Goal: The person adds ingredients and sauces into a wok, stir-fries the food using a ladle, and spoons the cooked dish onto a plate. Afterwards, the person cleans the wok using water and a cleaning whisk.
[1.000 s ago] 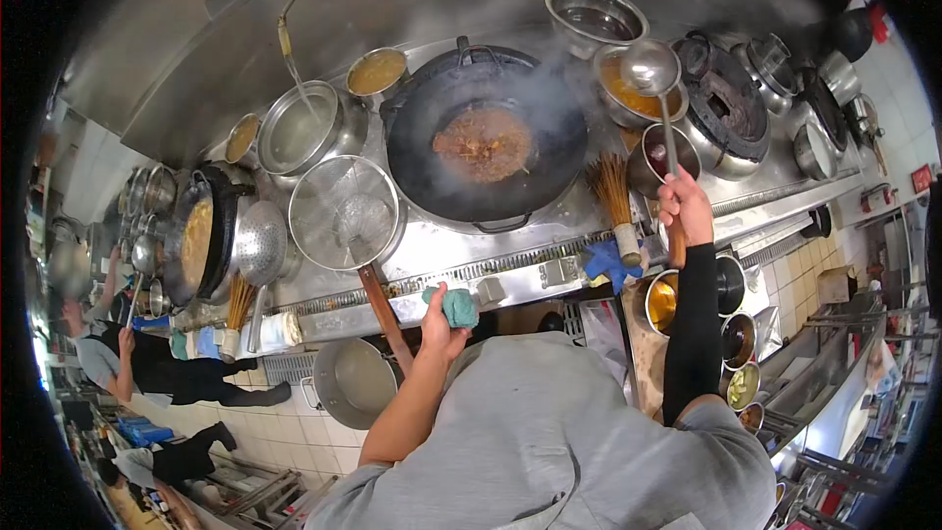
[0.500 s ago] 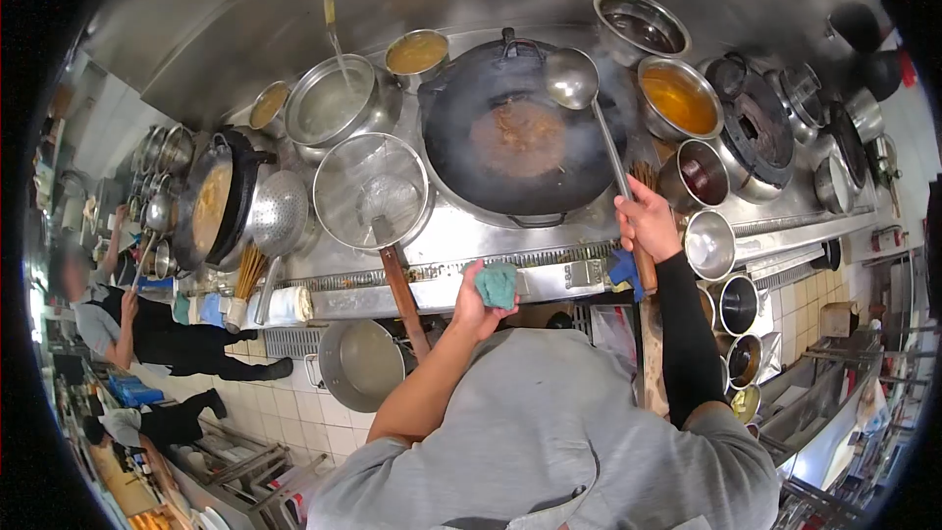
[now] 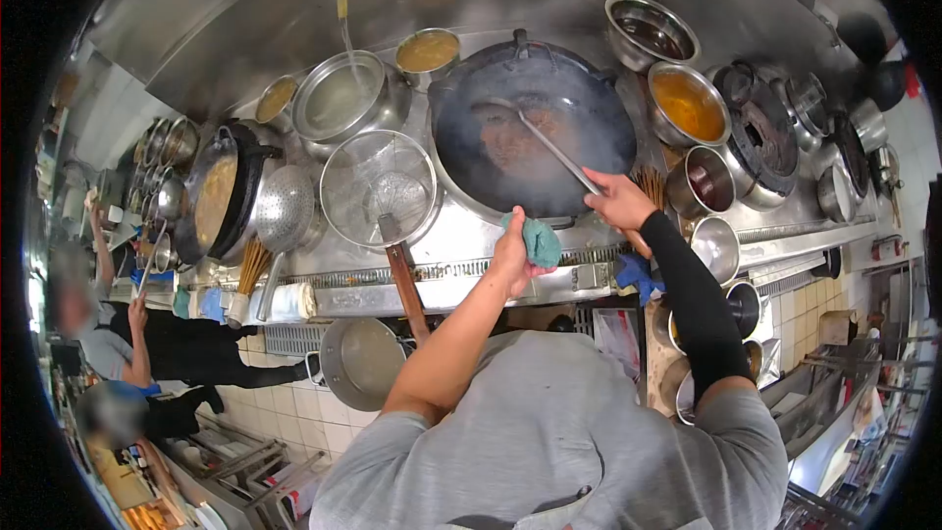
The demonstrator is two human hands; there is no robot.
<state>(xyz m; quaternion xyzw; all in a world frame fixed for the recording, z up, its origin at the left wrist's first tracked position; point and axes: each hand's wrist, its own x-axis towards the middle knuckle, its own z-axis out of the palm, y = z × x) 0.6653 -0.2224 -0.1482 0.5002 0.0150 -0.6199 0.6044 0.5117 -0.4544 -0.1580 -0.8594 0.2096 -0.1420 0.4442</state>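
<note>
My right hand (image 3: 620, 201) is closed round the handle of a long metal ladle (image 3: 554, 149). The ladle's bowl is down in the large black wok (image 3: 599, 118), in reddish-brown food (image 3: 515, 142) blurred by steam. In my left hand (image 3: 512, 257) is a folded green cloth (image 3: 541, 242), held close to the wok's front rim. Left of the wok lies a round wire strainer (image 3: 343, 182) with a wooden handle. A bamboo brush (image 3: 648, 185) stands just behind my right hand, partly hidden.
Bowls of orange liquid (image 3: 690, 106) and dark liquid (image 3: 652, 36) stand right of the wok. A water pot (image 3: 340, 103) and perforated skimmer (image 3: 285, 208) are at left. A large pot (image 3: 363, 363) sits below the counter. Two other people (image 3: 177, 339) are at far left.
My right hand has moved left and lowered the ladle from above the wok into the food. My left hand has carried the green cloth right and up to the wok's front rim.
</note>
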